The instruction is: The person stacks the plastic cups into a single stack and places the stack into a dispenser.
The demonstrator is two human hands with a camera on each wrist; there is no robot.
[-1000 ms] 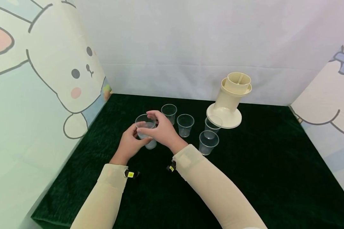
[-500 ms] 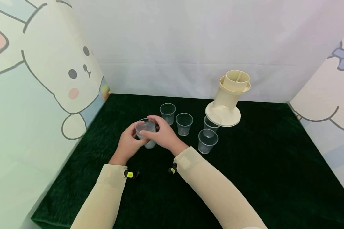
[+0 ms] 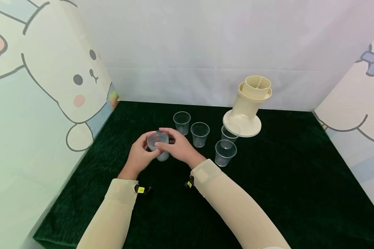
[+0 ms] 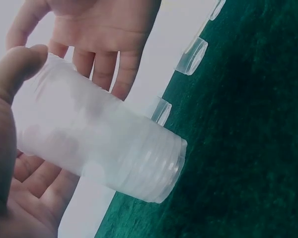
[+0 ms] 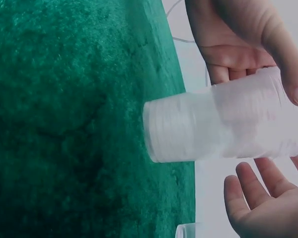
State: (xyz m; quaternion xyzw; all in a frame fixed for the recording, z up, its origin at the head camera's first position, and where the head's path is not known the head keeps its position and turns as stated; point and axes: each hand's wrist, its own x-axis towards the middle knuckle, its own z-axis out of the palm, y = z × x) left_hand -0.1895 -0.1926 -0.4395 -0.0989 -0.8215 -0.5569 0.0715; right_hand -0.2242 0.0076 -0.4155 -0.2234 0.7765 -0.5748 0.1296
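A stack of clear plastic cups (image 3: 163, 156) stands upright between both hands, left of centre in the head view. My left hand (image 3: 138, 155) grips it from the left; in the left wrist view the thumb crosses its near side and the fingers lie behind. My right hand (image 3: 180, 147) holds the upper rim from the right, thumb on the near side and fingers at the far side. In the right wrist view the stack (image 5: 174, 128) shows its ridged base close over the green cloth. Just beyond the right hand are two single cups (image 3: 200, 135) (image 3: 182, 123).
Two more clear cups (image 3: 225, 153) (image 3: 230, 133) stand farther right. Behind them is a cream plastic stand (image 3: 245, 112) with a round base and a tube-like top. Dark green cloth (image 3: 286, 180) covers the table, with a white curtain (image 3: 187, 52) behind and printed panels at the sides.
The top cup in my right hand has moved down into the stack, so its rim now sits lower. My left hand keeps its grip. The single cups have stayed in place.
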